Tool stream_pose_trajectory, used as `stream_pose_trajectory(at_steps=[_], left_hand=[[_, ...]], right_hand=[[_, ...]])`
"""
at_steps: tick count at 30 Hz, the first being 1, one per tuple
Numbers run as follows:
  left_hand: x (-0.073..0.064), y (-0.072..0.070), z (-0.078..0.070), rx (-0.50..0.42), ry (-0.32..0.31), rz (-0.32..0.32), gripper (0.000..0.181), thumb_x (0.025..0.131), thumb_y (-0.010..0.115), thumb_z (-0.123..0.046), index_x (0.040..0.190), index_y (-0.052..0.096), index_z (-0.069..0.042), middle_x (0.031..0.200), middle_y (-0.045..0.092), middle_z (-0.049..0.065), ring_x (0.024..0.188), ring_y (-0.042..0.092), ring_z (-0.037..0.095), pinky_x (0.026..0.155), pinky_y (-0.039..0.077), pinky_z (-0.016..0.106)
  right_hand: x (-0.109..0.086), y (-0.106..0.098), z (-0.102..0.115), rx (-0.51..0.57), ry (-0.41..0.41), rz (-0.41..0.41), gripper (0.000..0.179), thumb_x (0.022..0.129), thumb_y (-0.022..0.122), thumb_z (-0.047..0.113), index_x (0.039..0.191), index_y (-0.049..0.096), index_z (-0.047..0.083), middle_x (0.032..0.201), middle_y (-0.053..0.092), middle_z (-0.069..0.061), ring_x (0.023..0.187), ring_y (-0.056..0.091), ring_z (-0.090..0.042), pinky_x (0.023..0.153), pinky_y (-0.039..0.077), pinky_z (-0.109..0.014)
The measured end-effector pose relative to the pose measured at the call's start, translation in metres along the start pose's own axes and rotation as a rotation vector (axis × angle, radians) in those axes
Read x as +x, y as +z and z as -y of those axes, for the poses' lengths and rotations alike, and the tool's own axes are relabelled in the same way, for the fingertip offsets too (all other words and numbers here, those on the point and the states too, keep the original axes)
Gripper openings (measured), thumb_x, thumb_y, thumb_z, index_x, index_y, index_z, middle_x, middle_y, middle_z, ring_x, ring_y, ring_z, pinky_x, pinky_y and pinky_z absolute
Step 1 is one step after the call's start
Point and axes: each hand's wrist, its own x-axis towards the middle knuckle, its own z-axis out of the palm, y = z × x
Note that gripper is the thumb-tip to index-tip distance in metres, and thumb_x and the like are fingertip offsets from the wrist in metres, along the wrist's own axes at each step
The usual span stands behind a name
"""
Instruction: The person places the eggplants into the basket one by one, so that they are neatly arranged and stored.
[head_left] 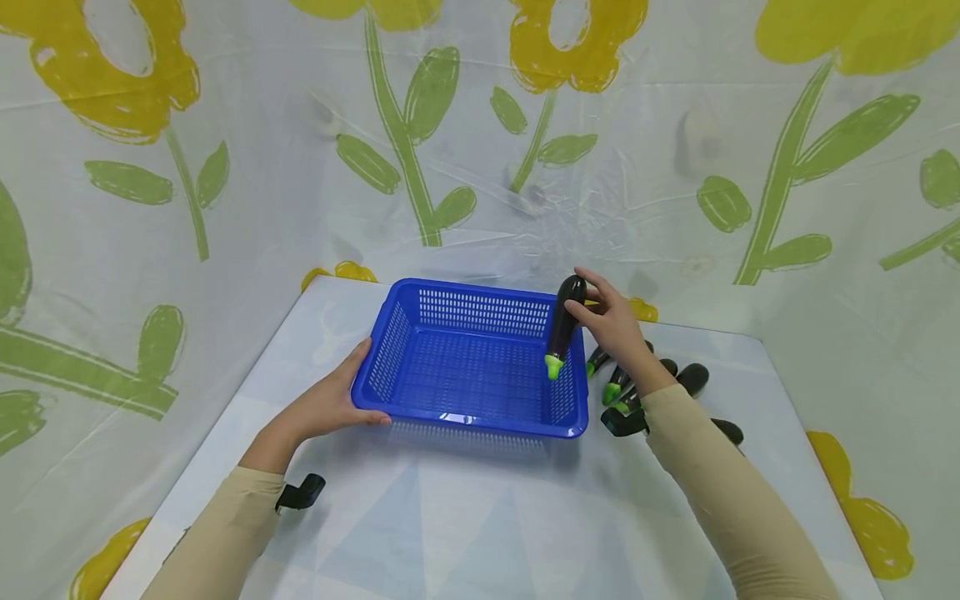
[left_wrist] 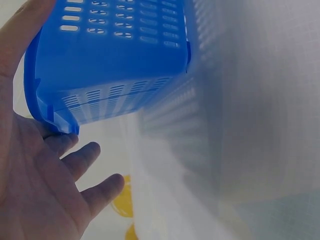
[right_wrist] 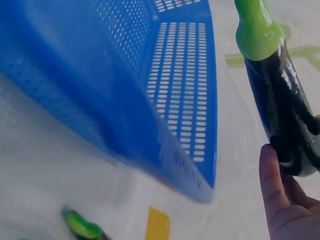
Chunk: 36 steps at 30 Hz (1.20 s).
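Observation:
A blue plastic basket (head_left: 472, 379) with slotted walls stands on the table, its inside bare in the head view. My left hand (head_left: 337, 396) holds its left end, thumb along the front rim and fingers at the side. In the left wrist view, some fingertips (left_wrist: 65, 142) meet the rim while others stand off it. Over the basket's right end, my right hand (head_left: 607, 317) grips a dark eggplant (head_left: 566, 321) near its rounded end, the green stem cap (head_left: 553, 365) pointing down. Several more eggplants (head_left: 693, 379) lie right of the basket, partly hidden behind the right forearm.
The white table (head_left: 465, 533) has a pale blue triangle pattern. Behind it and at both sides hangs a curtain (head_left: 645, 217) with yellow flowers and green leaves. A black wrist camera (head_left: 626, 422) on the right arm overlaps the eggplants in the head view.

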Motion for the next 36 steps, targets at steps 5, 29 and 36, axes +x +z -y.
stream_pose_trajectory(at_steps=[5,29,36], left_hand=[[0.0,0.0,0.0,0.002,0.004,-0.001,0.127,0.063,0.079,-0.054,0.149,-0.01,-0.027,0.156,0.0,0.005,0.138,0.016,0.038,0.103,0.024,0.062],[-0.001,-0.001,-0.001,-0.015,0.007,0.019,0.124,0.064,0.078,-0.055,0.145,-0.015,-0.036,0.156,-0.002,0.002,0.14,0.013,0.034,0.105,0.023,0.06],[0.0,0.0,0.0,-0.024,0.014,0.016,0.125,0.064,0.078,-0.055,0.147,-0.013,-0.033,0.156,-0.002,0.002,0.14,0.014,0.034,0.105,0.023,0.06]], right_hand=[[0.007,0.009,0.01,0.005,0.028,0.038,0.059,0.088,0.061,0.039,0.141,0.036,0.037,0.132,0.049,-0.013,0.107,0.057,-0.029,0.092,0.046,-0.048],[0.03,0.053,0.024,0.092,0.002,0.136,0.057,0.089,0.063,0.029,0.14,0.039,0.032,0.128,0.052,-0.016,0.103,0.059,-0.028,0.083,0.051,-0.046],[0.04,0.07,0.013,0.095,0.004,0.149,0.056,0.087,0.064,0.033,0.138,0.04,0.036,0.127,0.053,-0.012,0.104,0.059,-0.025,0.08,0.053,-0.041]])
